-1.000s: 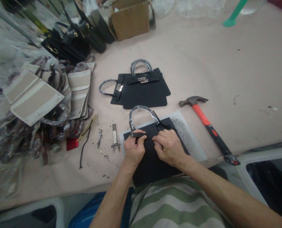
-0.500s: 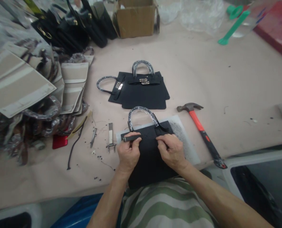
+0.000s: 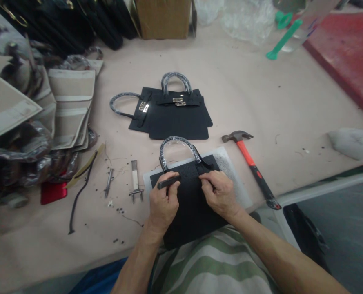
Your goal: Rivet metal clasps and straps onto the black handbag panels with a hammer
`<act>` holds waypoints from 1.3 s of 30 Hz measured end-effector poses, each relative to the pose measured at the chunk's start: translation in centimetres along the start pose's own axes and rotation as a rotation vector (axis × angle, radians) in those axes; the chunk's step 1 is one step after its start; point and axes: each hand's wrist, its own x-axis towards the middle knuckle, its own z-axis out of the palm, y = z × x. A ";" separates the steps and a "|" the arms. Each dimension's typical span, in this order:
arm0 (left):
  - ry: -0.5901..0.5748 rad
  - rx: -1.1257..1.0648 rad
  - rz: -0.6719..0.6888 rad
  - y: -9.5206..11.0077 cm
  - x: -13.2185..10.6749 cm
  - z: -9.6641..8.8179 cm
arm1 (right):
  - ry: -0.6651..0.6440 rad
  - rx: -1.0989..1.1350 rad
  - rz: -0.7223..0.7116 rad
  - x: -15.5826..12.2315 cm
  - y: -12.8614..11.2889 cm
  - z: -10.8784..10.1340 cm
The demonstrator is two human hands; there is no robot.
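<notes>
On my feed, the left hand has its fingers pinching a short dark strip over the upper left of the black bag panel. The right hand has its fingers bunched together at the panel, just below the right foot of the wrapped handle; I can't tell whether they grip anything. I see the panel lying partly on a white sheet, its near edge against the striped clothing. On the surface, a claw hammer lies to the right, a two-pronged tool to the left, and two overlapping black panels beyond.
</notes>
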 end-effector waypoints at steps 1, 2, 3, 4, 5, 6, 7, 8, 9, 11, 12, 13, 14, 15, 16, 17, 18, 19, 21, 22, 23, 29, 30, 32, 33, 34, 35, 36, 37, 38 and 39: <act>-0.003 0.001 0.010 0.0 0.0 -0.1 | -0.003 -0.011 -0.010 0.0 0.0 0.0; -0.005 0.000 0.017 0.0 0.1 -0.2 | -0.005 -0.019 -0.020 0.1 -0.1 0.0; -0.007 -0.003 0.023 0.0 0.2 -0.2 | -0.003 -0.026 -0.027 0.1 -0.1 0.0; -0.008 -0.006 0.029 0.0 0.2 -0.2 | -0.003 -0.030 -0.029 0.1 -0.1 0.1; -0.009 -0.006 0.030 0.0 0.2 -0.2 | -0.002 -0.034 -0.028 0.1 -0.1 0.1; -0.011 -0.006 0.028 0.0 0.3 -0.2 | -0.004 -0.037 -0.026 0.2 -0.1 0.2; -0.015 -0.005 0.024 -0.1 0.3 -0.2 | -0.009 -0.041 -0.026 0.2 -0.1 0.2; -0.016 -0.005 0.020 -0.1 0.3 -0.2 | -0.011 -0.046 -0.028 0.2 0.0 0.3; -0.017 -0.006 0.013 -0.1 0.3 -0.2 | -0.011 -0.054 -0.034 0.1 0.0 0.3; -0.017 -0.014 0.002 -0.2 0.2 -0.1 | -0.006 -0.073 -0.045 0.1 0.0 0.4; -0.018 -0.021 -0.001 -0.3 0.2 0.0 | -0.002 -0.081 -0.050 0.1 0.1 0.5; -0.017 -0.027 -0.004 -0.3 0.3 0.0 | 0.002 -0.086 -0.054 0.1 0.1 0.5; -0.017 -0.035 -0.005 -0.3 0.3 0.1 | 0.005 -0.088 -0.058 0.1 0.1 0.5; -0.019 -0.041 -0.003 -0.3 0.4 0.2 | 0.006 -0.089 -0.062 0.1 0.1 0.5; -0.018 -0.047 0.001 -0.2 0.5 0.3 | 0.007 -0.090 -0.066 0.1 0.1 0.5; -0.017 -0.051 0.007 -0.1 0.6 0.4 | 0.006 -0.090 -0.072 0.1 0.1 0.5; -0.016 -0.054 0.015 0.0 0.7 0.5 | 0.005 -0.090 -0.076 0.1 0.1 0.5; -0.015 -0.057 0.021 0.0 0.8 0.6 | 0.004 -0.088 -0.079 0.1 0.1 0.5; -0.013 -0.060 0.033 0.2 0.9 0.8 | 0.002 -0.082 -0.078 0.1 0.2 0.4; -0.012 -0.059 0.039 0.2 1.0 0.9 | 0.001 -0.078 -0.074 0.1 0.2 0.4; -0.012 -0.054 0.043 0.2 1.0 1.0 | 0.001 -0.073 -0.071 0.1 0.3 0.4; -0.021 0.015 0.053 0.4 0.8 1.2 | 0.006 -0.036 -0.077 0.1 0.4 0.3; -0.019 0.024 0.056 0.4 0.8 1.2 | 0.005 -0.031 -0.075 0.1 0.4 0.3; -0.015 0.031 0.060 0.6 0.9 1.3 | 0.001 -0.023 -0.067 0.1 0.4 0.3; -0.017 0.032 0.060 0.7 0.9 1.3 | 0.000 -0.018 -0.065 0.0 0.4 0.3; -0.020 0.031 0.060 0.7 0.9 1.4 | 0.002 -0.012 -0.065 0.1 0.5 0.3; -0.021 0.031 0.060 0.8 0.9 1.4 | 0.007 -0.005 -0.070 0.1 0.5 0.3; -0.023 0.035 0.060 0.8 0.9 1.5 | 0.013 0.002 -0.076 0.1 0.5 0.3; -0.023 0.043 0.062 0.8 1.0 1.6 | 0.021 0.008 -0.083 0.1 0.5 0.3; -0.023 0.052 0.066 0.9 1.0 1.7 | 0.028 0.013 -0.091 0.1 0.5 0.3; -0.023 0.061 0.075 0.9 1.0 1.8 | 0.033 0.016 -0.096 0.1 0.5 0.3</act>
